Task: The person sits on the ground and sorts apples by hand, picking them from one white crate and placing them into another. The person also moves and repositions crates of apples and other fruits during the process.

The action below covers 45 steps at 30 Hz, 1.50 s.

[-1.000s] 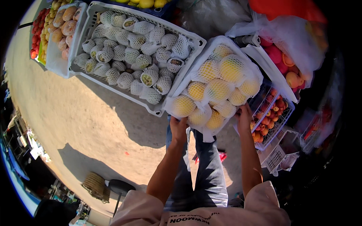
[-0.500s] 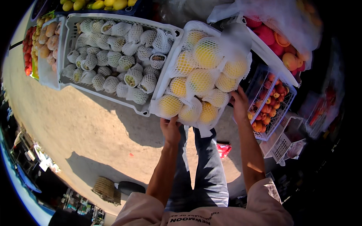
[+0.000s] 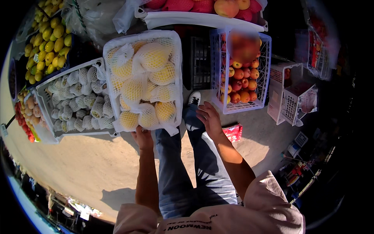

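A white crate [image 3: 181, 84] holds several large yellow fruits [image 3: 154, 57], round like melons and wrapped in white foam nets. At its near edge, my left hand [image 3: 142, 137] has its fingers curled against the rim, their tips partly hidden. My right hand [image 3: 210, 120] is off the crate, to its right, with fingers apart and nothing in them. Left of the yellow fruits stands a grey-white crate [image 3: 83, 133] of smaller netted fruits [image 3: 72, 102]; the two crates meet at their sides.
A purple-white basket [image 3: 267, 84] of red-orange apples [image 3: 237, 84] stands to the right, with a black crate [image 3: 200, 64] beside it. Yellow mangoes [image 3: 48, 46] lie at the far left. White baskets [image 3: 290, 105] and a red packet [image 3: 233, 133] are on the floor.
My right hand has let go of the yellow-fruit crate's right side and drawn away from it. My left hand stays at the near edge. The view has swung to the right.
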Motion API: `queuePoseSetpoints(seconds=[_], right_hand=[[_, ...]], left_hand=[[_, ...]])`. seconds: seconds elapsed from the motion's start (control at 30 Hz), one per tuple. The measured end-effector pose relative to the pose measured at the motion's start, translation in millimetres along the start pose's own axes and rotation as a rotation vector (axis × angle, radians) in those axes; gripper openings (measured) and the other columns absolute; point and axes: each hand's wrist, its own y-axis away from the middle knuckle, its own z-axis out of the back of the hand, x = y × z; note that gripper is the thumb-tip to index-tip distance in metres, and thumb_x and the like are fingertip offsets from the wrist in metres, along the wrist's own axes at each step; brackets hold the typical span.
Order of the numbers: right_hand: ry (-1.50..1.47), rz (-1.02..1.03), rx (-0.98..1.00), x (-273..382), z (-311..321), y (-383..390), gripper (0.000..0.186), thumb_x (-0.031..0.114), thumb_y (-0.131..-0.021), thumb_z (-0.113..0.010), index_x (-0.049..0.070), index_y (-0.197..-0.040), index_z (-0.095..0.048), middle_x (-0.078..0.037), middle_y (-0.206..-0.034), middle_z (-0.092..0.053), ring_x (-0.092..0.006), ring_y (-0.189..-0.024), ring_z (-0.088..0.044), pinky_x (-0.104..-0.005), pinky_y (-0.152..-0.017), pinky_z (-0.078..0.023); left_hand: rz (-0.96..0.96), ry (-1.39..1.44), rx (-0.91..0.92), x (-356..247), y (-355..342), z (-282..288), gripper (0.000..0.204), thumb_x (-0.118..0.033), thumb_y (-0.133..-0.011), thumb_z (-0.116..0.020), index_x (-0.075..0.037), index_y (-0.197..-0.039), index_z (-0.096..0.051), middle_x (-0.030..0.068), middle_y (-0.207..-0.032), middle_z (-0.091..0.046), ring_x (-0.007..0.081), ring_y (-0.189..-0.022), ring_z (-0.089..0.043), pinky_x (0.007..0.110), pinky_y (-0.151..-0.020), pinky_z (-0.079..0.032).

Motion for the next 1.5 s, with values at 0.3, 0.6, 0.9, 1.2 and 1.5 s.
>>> queuePoseSetpoints(seconds=[0.3, 0.6, 0.9, 1.2, 1.5], right_hand=[[-0.054, -0.030, 0.010, -10, 92, 20, 0.034, 0.017, -0.092, -0.062, 0.005, -0.123, -0.054, -0.010, -0.120, -0.058, -0.0220, -0.113, -0.057, -0.0373, -0.097, -0.046], [-0.356, -0.044, -0.229, -61, 8, -134, 0.061, 0.048, -0.085, -0.071, 0.005, -0.121, -0.049, -0.008, -0.117, -0.053, -0.0250, -0.111, -0.056, -0.0387, -0.088, -0.053], [-0.374, 0.095, -0.498, -88, -3, -189, 0.020, 0.020, -0.090, -0.070, 0.004, -0.090, -0.058, -0.007, -0.094, -0.063, -0.0212, -0.084, -0.062, -0.0348, -0.075, -0.058], [-0.396, 0.141, -0.460, -95, 13, -182, 0.024, 0.019, -0.090, -0.071, 0.009, -0.078, -0.053, -0.002, -0.084, -0.061, -0.0139, -0.075, -0.058, -0.0314, -0.071, -0.055], [-0.386, -0.044, -0.228, -82, 61, -114, 0.014, 0.009, -0.091, -0.064, 0.004, -0.103, -0.058, -0.007, -0.094, -0.064, -0.0185, -0.084, -0.063, -0.0317, -0.080, -0.056]], left_hand=[[-0.008, -0.112, 0.165, -4, -13, 12, 0.035, -0.017, -0.093, -0.052, -0.003, -0.126, -0.051, 0.0106, -0.124, -0.058, 0.0244, -0.109, -0.059, 0.044, -0.094, -0.050], [-0.012, -0.163, 0.157, -7, -7, -3, 0.038, -0.021, -0.099, -0.048, -0.001, -0.132, -0.049, 0.0124, -0.131, -0.057, 0.0253, -0.119, -0.056, 0.042, -0.101, -0.048], [-0.024, -0.159, 0.130, -5, -11, 2, 0.037, -0.020, -0.099, -0.047, -0.001, -0.131, -0.050, 0.0119, -0.130, -0.057, 0.0245, -0.117, -0.057, 0.040, -0.100, -0.048], [-0.006, -0.162, 0.144, -9, -9, -3, 0.040, -0.021, -0.100, -0.049, -0.001, -0.134, -0.046, 0.0122, -0.136, -0.053, 0.0239, -0.123, -0.053, 0.039, -0.105, -0.046], [0.023, -0.131, 0.157, -5, -12, 0, 0.037, -0.017, -0.096, -0.052, 0.000, -0.128, -0.051, 0.0123, -0.129, -0.057, 0.0239, -0.118, -0.055, 0.039, -0.102, -0.046]])
